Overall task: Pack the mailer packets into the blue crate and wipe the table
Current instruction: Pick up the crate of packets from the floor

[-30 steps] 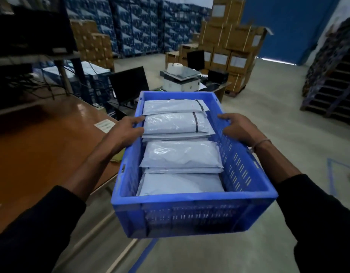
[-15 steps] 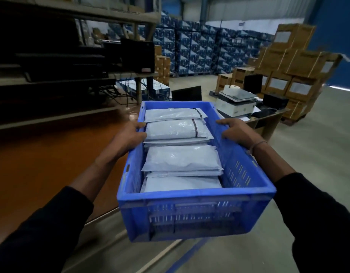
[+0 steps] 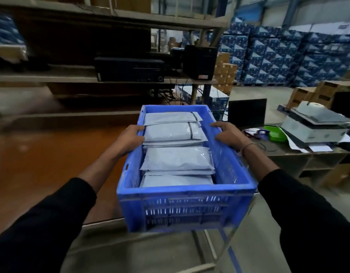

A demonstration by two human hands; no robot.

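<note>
The blue crate [image 3: 182, 205] was a perforated plastic bin with slotted walls and a thick rim, held up in the air in front of the person, its near end above the concrete floor [image 3: 255, 245] and its left side over the edge of the brown table [image 3: 42, 164]. Inside lay grey mailer packets [image 3: 176, 160] in overlapping stacks running from the near wall to the far wall; the two farthest packets each carried a dark strip near the right end, and their plastic looked glossy and slightly wrinkled. The left hand [image 3: 128, 139] was closed over the crate's left rim, fingers curled inward and touching the edge of a packet, while the right hand [image 3: 230, 135] clasped the right rim — a thin band showed at that wrist, and both forearms emerged from black sleeves. The table top beside the crate was bare and reddish. Beyond it stood a shelving unit [image 3: 111, 77] bearing a black desktop computer case [image 3: 128, 68] lying flat and a dark box [image 3: 199, 63] beside it, with tangled cables below. To the right, a lower desk [image 3: 300, 154] held a dark monitor [image 3: 247, 112], a green tray [image 3: 274, 133] and a white printer [image 3: 316, 125]. Farther back — blurred — rose walls of blue-printed cartons [image 3: 288, 58] and brown cardboard boxes [image 3: 316, 93].
</note>
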